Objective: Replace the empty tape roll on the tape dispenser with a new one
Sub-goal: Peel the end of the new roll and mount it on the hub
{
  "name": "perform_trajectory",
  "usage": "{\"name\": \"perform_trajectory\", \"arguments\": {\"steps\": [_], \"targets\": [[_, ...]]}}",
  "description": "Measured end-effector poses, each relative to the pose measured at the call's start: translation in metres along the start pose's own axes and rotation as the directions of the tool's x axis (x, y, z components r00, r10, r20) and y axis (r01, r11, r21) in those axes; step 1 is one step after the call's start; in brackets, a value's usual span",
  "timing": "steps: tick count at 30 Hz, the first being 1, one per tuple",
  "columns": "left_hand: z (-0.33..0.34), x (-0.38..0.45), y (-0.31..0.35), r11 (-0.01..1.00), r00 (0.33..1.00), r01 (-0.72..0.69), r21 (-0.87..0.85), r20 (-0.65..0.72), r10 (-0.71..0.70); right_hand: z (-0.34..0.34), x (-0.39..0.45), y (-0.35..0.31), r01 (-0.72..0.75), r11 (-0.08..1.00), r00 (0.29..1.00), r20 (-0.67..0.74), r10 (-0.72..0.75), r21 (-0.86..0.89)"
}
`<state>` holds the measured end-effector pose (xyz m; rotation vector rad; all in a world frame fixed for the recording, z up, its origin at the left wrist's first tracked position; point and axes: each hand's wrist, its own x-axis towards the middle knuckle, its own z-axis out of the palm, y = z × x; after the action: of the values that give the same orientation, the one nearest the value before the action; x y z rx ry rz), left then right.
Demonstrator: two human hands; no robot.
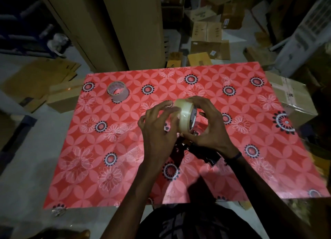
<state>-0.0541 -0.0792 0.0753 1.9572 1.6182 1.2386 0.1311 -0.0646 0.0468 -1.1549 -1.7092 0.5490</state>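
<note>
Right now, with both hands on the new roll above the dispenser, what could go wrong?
1. The clear, full tape roll is gripped by the left hand and right hand, which hide the black dispenser; the roll may seat crookedly.
2. The empty brownish cardboard core stands apart on the red floral table cover; a sweeping arm might knock it off.

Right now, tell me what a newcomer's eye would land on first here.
First, the two hands, left hand and right hand, gripping a full clear tape roll at the centre of the red flowered tablecloth. Next, the empty tape roll standing alone at the cloth's far left.
</note>
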Motion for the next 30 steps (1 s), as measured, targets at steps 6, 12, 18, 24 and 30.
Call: {"name": "perform_trajectory", "arguments": {"steps": [6,12,18,24,30], "targets": [[0.001,-0.001,-0.014,0.969,0.978,-0.205,0.136,-0.003,0.207,-0.002,0.004,0.003,0.007,1.000,1.000,0.011,-0.007,-0.001],[-0.003,0.011,-0.021,0.948,0.966,-0.257,0.188,0.037,0.255,-0.003,0.007,-0.002,0.023,1.000,0.999,0.027,-0.022,-0.017],[0.004,0.016,-0.022,0.951,0.968,-0.251,0.180,0.015,0.252,0.000,0.014,-0.003,0.013,0.999,1.000,0.016,-0.012,-0.037],[0.008,0.017,-0.036,0.983,0.991,-0.136,0.125,0.032,0.133,0.004,0.018,-0.002,-0.041,0.998,0.999,0.016,0.042,-0.056],[0.005,0.018,-0.044,0.998,0.996,-0.040,0.039,0.080,0.037,0.015,0.011,-0.007,-0.177,0.984,0.984,-0.019,0.177,-0.012]]}}
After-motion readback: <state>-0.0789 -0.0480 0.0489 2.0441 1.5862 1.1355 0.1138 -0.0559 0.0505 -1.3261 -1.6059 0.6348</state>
